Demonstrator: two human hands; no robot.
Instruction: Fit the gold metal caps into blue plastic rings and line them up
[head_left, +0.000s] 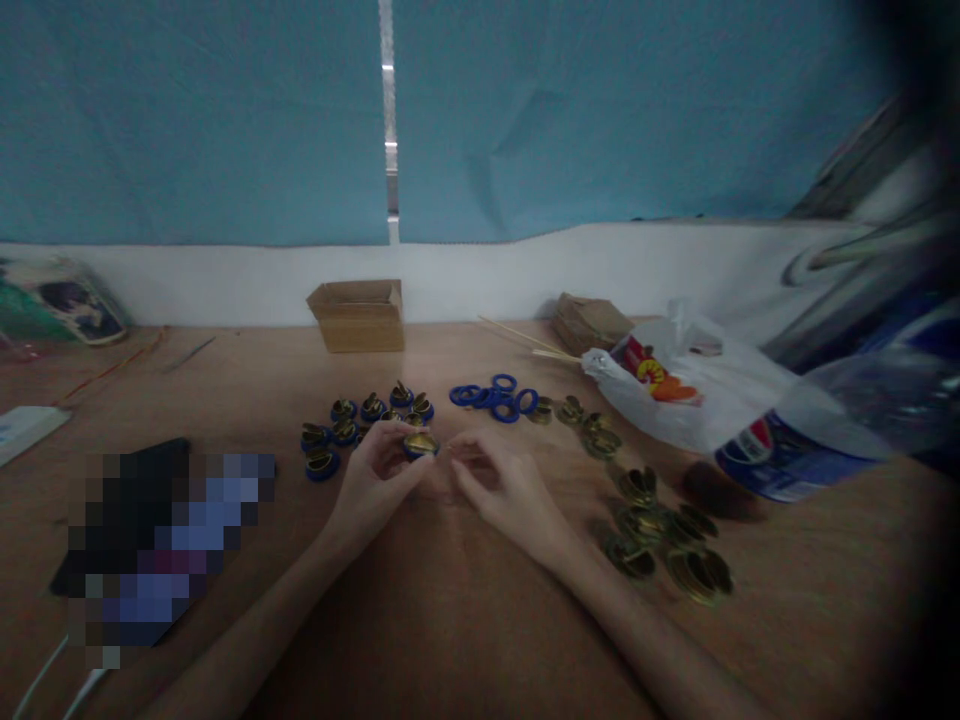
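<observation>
Between the thumb and fingers of my left hand (379, 467) is a round gold-coloured metal piece with a blue ring (421, 445) around its rim. My right hand (504, 485) hovers just to the right of it, fingers curved and thumb apart, with nothing visible in them. Behind my left hand stand several gold pieces set in blue rings (344, 430), with raised flaps on top. Loose blue rings (504, 405) lie in a small heap beyond my right hand. Gold metal pieces without rings (637, 485) are scattered to the right of my right forearm.
An open cardboard box (361, 318) stands near the wall, and a brown package (592, 320) lies farther right. Thin sticks (525, 338) reach toward a plastic bag (697, 410). A large bottle with a blue label (795, 445) lies at right. Two dark, partly pixelated devices with cables (124, 510) lie left.
</observation>
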